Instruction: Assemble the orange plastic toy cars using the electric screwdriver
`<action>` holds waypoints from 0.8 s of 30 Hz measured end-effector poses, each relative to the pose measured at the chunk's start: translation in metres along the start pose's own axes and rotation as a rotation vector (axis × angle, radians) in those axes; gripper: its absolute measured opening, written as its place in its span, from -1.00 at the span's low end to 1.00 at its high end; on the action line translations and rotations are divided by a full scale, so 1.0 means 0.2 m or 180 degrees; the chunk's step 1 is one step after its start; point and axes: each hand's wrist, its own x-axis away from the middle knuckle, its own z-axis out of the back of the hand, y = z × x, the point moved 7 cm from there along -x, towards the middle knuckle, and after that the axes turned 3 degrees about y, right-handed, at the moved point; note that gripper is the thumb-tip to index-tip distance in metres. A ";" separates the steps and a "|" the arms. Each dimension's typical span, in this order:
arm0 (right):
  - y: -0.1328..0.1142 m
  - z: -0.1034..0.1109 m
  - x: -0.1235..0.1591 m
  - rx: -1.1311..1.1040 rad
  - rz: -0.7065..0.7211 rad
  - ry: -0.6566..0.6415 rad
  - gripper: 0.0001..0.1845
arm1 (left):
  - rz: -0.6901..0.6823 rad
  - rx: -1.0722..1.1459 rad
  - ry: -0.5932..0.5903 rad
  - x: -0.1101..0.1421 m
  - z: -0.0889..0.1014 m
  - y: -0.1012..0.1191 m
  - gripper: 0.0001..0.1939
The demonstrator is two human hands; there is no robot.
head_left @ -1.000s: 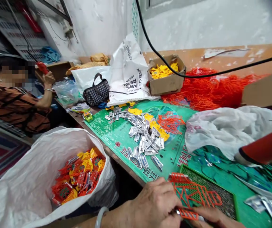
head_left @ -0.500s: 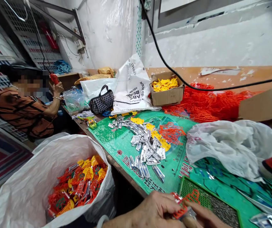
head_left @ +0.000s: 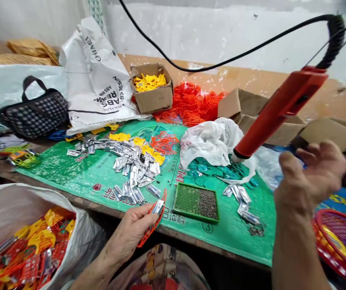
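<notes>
My left hand [head_left: 133,227] is closed on an orange plastic part [head_left: 145,239] with a silver piece [head_left: 158,206] on it, in front of the table's near edge. My right hand [head_left: 311,177] is raised at the right, its fingers apart and nothing in them. Just above and left of it a red electric screwdriver [head_left: 277,114] hangs tilted from a black cable, its tip pointing down left. Between the hands lies a green tray [head_left: 187,213] of small screws. Loose silver pieces [head_left: 136,175] and yellow plastic parts [head_left: 120,137] are spread on the green mat [head_left: 64,173].
A white sack [head_left: 83,225] of finished-looking orange and yellow parts stands at lower left. Behind are a checked bag [head_left: 36,112], a printed sack [head_left: 97,80], a carton [head_left: 154,98] and an orange heap [head_left: 191,104]. A red basket [head_left: 338,241] sits at lower right.
The view has swung right. My hands, earlier together at the orange part, are now apart: the left keeps it, and the right has risen open beside the screwdriver.
</notes>
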 end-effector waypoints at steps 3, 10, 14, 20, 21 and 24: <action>0.12 -0.20 -0.14 -0.0380 -0.0670 -0.0744 -0.40 | -0.0010 0.0001 -0.0035 0.01 -0.02 0.00 -0.74; -0.02 -0.65 0.03 -0.1034 -0.1708 -0.1954 -0.51 | 0.0120 0.0157 -0.0200 0.02 -0.05 -0.01 -0.75; -0.08 -0.67 0.20 -0.1008 -0.1842 -0.1966 -0.45 | 0.0144 0.0019 -0.0232 0.01 -0.06 -0.01 -0.75; -0.07 -0.56 0.55 -0.0753 -0.1910 -0.2121 -0.76 | 0.0098 -0.0252 -0.0117 -0.01 -0.05 -0.01 -0.74; -0.07 -0.54 0.60 -0.0773 -0.1951 -0.2157 -0.79 | 0.0071 -0.0297 -0.0091 -0.02 -0.06 -0.01 -0.75; -0.06 -0.51 0.71 -0.0827 -0.2109 -0.2125 -0.84 | -0.0011 -0.0326 -0.0050 -0.02 -0.06 0.01 -0.75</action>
